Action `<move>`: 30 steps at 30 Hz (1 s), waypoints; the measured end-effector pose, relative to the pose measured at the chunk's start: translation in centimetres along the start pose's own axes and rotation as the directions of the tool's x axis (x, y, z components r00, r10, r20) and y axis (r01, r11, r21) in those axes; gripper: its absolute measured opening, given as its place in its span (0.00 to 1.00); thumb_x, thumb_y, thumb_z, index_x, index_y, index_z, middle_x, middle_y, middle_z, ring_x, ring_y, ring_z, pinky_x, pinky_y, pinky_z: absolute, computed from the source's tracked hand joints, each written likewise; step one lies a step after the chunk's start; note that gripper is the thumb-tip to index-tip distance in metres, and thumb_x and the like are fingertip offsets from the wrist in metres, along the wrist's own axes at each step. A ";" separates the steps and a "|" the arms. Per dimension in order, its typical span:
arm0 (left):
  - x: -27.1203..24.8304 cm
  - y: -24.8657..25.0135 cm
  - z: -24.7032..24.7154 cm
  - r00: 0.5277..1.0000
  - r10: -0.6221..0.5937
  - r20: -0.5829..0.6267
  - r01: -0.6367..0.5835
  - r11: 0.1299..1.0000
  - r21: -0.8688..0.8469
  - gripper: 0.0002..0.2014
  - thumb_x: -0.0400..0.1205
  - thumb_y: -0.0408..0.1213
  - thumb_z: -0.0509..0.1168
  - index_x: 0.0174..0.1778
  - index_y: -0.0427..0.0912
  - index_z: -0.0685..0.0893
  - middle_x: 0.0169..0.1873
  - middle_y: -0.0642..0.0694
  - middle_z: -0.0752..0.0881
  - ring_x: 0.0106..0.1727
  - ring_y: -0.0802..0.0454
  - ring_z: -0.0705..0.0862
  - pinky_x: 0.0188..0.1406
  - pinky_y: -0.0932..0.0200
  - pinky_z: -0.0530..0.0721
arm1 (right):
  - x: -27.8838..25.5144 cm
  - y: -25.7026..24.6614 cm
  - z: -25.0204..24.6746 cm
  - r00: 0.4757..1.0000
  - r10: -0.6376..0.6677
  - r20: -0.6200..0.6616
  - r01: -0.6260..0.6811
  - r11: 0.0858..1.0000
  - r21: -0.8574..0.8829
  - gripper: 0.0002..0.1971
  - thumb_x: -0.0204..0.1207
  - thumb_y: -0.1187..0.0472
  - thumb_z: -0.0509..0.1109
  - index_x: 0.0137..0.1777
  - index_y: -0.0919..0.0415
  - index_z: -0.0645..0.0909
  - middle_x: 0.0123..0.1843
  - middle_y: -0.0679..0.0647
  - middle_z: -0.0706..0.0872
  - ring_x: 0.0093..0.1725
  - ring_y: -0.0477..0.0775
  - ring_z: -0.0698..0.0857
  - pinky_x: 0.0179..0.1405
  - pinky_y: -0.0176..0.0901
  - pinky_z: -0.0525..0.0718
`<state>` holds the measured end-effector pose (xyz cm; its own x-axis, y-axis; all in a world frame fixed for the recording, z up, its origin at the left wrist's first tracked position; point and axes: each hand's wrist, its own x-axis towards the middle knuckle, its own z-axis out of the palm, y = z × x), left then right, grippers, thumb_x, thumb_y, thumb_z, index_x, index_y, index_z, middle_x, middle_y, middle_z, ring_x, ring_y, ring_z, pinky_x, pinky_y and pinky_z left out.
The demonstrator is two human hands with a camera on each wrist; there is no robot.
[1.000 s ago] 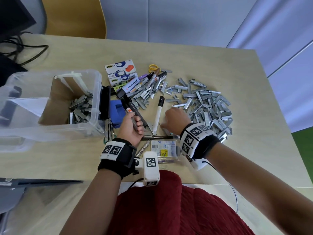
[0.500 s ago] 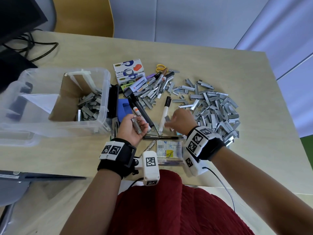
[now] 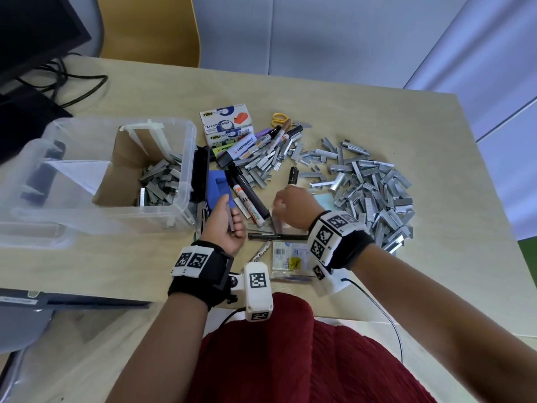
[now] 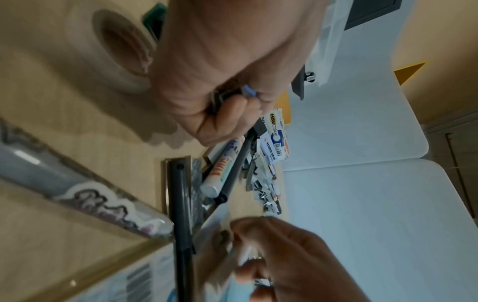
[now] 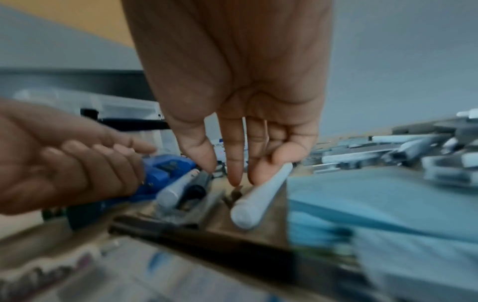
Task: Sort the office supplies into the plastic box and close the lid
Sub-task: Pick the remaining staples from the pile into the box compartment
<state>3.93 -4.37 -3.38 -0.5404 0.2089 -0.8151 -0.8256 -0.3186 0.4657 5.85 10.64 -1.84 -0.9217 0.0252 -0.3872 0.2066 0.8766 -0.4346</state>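
Left hand: the left hand (image 3: pixel 225 225) was curled round a small bundle of staple strips (image 3: pixel 231 219), at 7 o'clock of the clutter, just beside the plastic box.
Right hand: the right hand (image 3: pixel 293 209) hung over the middle of the surface (image 3: pixel 343 112) with straight fingers (image 5: pixel 234 163) pointing down, gripping nothing; fingertips sat beside a white marker (image 5: pixel 261 196), contact unclear.
Plastic box: the plastic box (image 3: pixel 186 132) stood open at 9 o'clock, with staple strips heaped in one cardboard-lined corner.
Around: a blue stapler (image 3: pixel 216 184) and more markers (image 3: pixel 250 199) lay between the hands; tape dispenser cartons (image 3: pixel 225 119) and yellow scissors (image 3: pixel 279 117) at 12 o'clock; a wide staple pile (image 3: pixel 369 190) at 3 o'clock; a black pen (image 3: pixel 276 236) and packets at 6 o'clock.
In the way: the markers and pen crowded the spot under the right fingertips.
Hard to make out: the right hand covered most of the white marker from the head view; both wrist views were blurred; the box's lid could not be told apart from its clear walls.
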 end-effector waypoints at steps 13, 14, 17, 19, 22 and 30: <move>1.7 -0.6 1.0 0.937 0.308 -0.166 -0.136 0.757 0.639 0.08 0.76 0.32 0.64 0.32 0.41 0.72 0.21 0.48 0.66 0.13 0.54 0.61 0.14 0.71 0.57 | -0.2 -0.8 2.3 0.996 0.068 -0.056 -0.076 0.984 -0.163 0.16 0.76 0.56 0.67 0.58 0.67 0.74 0.58 0.61 0.79 0.57 0.63 0.80 0.47 0.48 0.77; 1.8 -0.6 1.0 0.927 0.333 -0.173 -0.142 0.739 0.659 0.09 0.75 0.32 0.65 0.32 0.41 0.72 0.22 0.48 0.67 0.17 0.53 0.64 0.16 0.68 0.59 | -0.2 -0.9 2.5 0.996 0.069 -0.061 -0.078 0.984 -0.160 0.14 0.77 0.59 0.66 0.58 0.67 0.74 0.58 0.61 0.78 0.57 0.63 0.81 0.46 0.47 0.76; 2.1 -0.6 1.3 0.911 0.375 -0.170 -0.171 0.719 0.674 0.07 0.75 0.35 0.66 0.38 0.39 0.73 0.27 0.48 0.72 0.27 0.51 0.70 0.24 0.64 0.65 | -0.5 -0.7 2.2 0.994 0.073 -0.080 -0.086 0.981 -0.174 0.10 0.77 0.64 0.64 0.55 0.68 0.75 0.57 0.62 0.79 0.56 0.64 0.81 0.44 0.47 0.76; 2.4 -0.6 1.5 0.907 0.394 -0.150 -0.198 0.712 0.673 0.08 0.75 0.36 0.67 0.37 0.38 0.75 0.32 0.44 0.75 0.31 0.52 0.72 0.32 0.61 0.68 | -0.5 -0.3 1.9 0.994 0.085 -0.074 -0.096 0.983 -0.159 0.09 0.75 0.65 0.65 0.53 0.68 0.76 0.55 0.63 0.80 0.55 0.65 0.82 0.44 0.48 0.77; 2.7 -0.6 1.9 0.905 0.418 -0.084 -0.261 0.698 0.667 0.11 0.77 0.34 0.66 0.30 0.41 0.74 0.29 0.44 0.78 0.21 0.53 0.69 0.23 0.62 0.64 | 0.0 0.6 1.4 0.985 0.162 -0.065 -0.161 0.987 0.012 0.10 0.71 0.64 0.70 0.49 0.70 0.78 0.51 0.62 0.82 0.51 0.62 0.83 0.44 0.46 0.81; 2.2 0.1 2.3 0.988 0.134 0.072 -0.150 0.932 0.331 0.14 0.84 0.44 0.61 0.39 0.38 0.81 0.15 0.51 0.70 0.11 0.61 0.67 0.11 0.73 0.65 | -1.1 1.0 -1.0 0.971 0.237 -0.025 -0.175 0.780 0.601 0.08 0.68 0.69 0.72 0.30 0.63 0.78 0.27 0.54 0.82 0.31 0.51 0.80 0.46 0.48 0.85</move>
<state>2.35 -1.84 -4.33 -0.6562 0.2307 -0.7185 -0.7417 -0.0218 0.6704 6.73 11.92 -1.06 -0.8545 0.2437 -0.4589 0.5195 0.3906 -0.7600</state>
